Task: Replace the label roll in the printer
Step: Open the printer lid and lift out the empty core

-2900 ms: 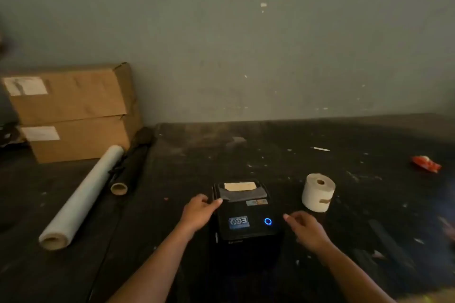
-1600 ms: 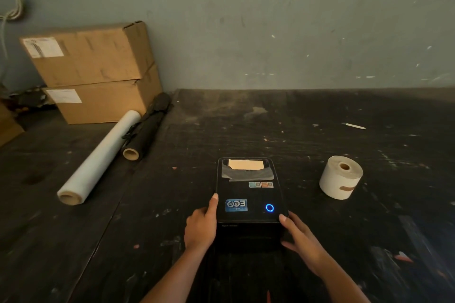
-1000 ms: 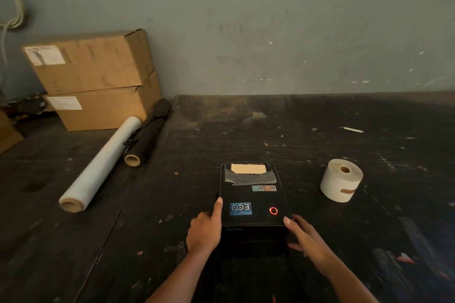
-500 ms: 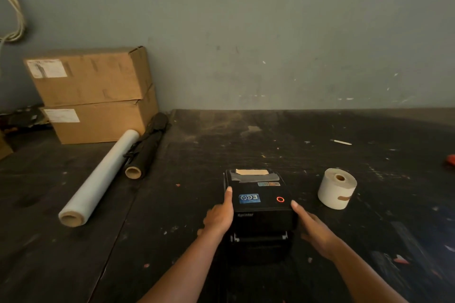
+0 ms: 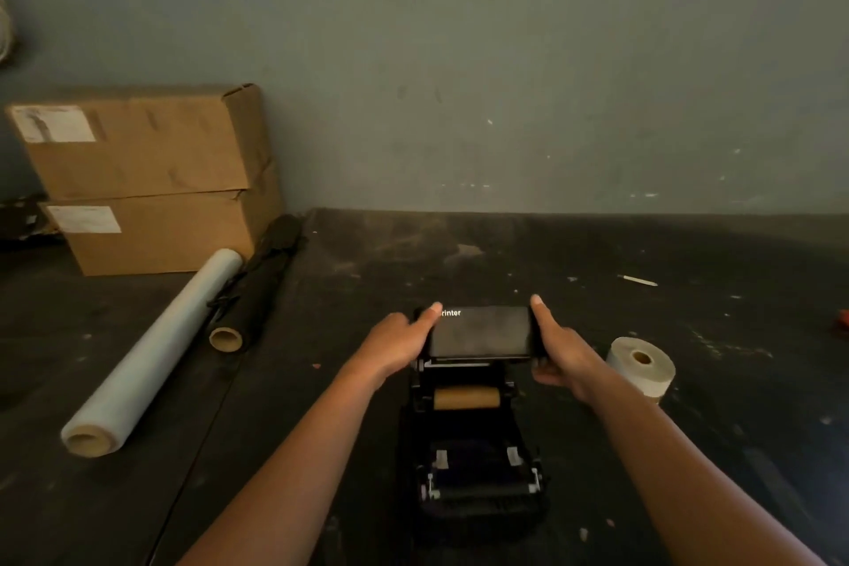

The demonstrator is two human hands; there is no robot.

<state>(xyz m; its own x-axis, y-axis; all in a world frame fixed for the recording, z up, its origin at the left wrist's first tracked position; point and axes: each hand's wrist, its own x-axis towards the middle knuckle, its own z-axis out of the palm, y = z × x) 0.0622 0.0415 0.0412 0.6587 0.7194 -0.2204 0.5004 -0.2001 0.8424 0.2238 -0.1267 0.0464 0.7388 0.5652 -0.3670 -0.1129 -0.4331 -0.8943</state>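
A: What's the biggest thing here?

B: A rough, matte grey wall (image 5: 459,60), flecked with pale chips. Below it a dark, scuffed table (image 5: 689,381), dusty and speckled with bits of debris.

A: And on the table?

B: At the far left, 2 brown cardboard boxes (image 5: 147,179) stacked against the wall, each with a white label on its face. Just in front of them lie 2 long cylinders side by side: a translucent film roll (image 5: 156,349) on a cardboard core, and a black roll (image 5: 257,285), also cored in cardboard.

A: Where's the printer?

B: The printer (image 5: 473,473) sits at centre near the front edge, a boxy black plastic body. Its lid (image 5: 482,333) is swung up and stands open, smooth and slightly glossy, with white lettering at its top left corner. Inside, a bare tan cardboard core (image 5: 466,398) lies crosswise in the bay.

A: The hands?

B: The left hand (image 5: 395,345) grips the lid's left edge, fingers curled behind it, thumb along the front. The right hand (image 5: 560,349) clasps the right edge the same way.

A: The new roll?

B: The label roll (image 5: 641,365), a squat white paper cylinder with a brown core hole, stands on the table just right of the right hand, apart from the printer.
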